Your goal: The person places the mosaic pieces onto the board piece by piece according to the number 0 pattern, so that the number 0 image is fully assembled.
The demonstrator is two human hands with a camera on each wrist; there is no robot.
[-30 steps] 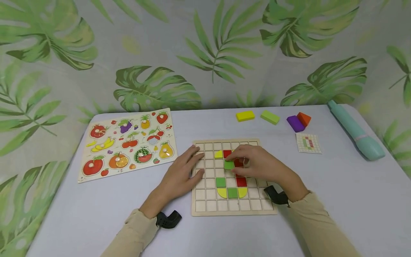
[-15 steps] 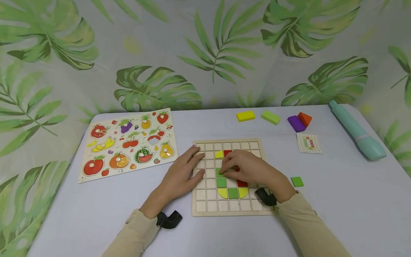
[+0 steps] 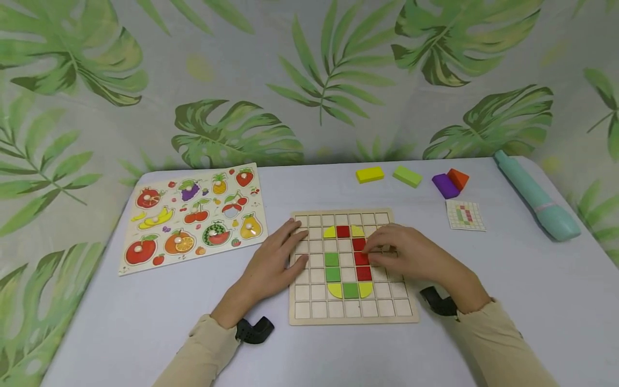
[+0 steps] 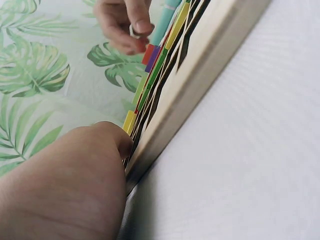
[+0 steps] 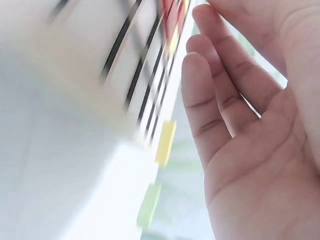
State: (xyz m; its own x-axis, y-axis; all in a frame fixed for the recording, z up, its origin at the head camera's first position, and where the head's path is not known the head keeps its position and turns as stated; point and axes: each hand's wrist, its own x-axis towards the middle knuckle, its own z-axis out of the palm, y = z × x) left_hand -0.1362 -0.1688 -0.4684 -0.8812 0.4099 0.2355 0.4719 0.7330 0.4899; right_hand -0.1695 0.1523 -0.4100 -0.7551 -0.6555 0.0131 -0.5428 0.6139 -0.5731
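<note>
My left hand [image 3: 271, 263] rests with fingers spread on the left edge of a wooden grid board [image 3: 302, 310]. Red square tiles, green square tiles [image 3: 332, 274] and yellow rounded-corner tiles [image 3: 335, 291] form a ring in its cells. Over the board's right half is my right hand [image 3: 411, 252]. Its fingertips overlap the middle red tile [image 3: 360, 259] in the head view. The right wrist view shows this right hand [image 5: 245, 110] with loosely bent fingers and nothing in the palm. In the left wrist view the board's thick edge [image 4: 195, 85] runs past my left hand [image 4: 110, 135].
A fruit knob puzzle [image 3: 193, 215] lies at the left. Behind the board are a yellow block [image 3: 369, 174], a light green block [image 3: 407, 176], a purple block [image 3: 445, 186] and an orange block [image 3: 458, 179]. A small pattern card [image 3: 465, 215] and a teal bottle-shaped object [image 3: 537, 196] sit at the right.
My right hand has set a green tile into the ring's left column, let go and drawn back to the right. The loose green tile on the table is now hidden behind it. The left hand stays put.
</note>
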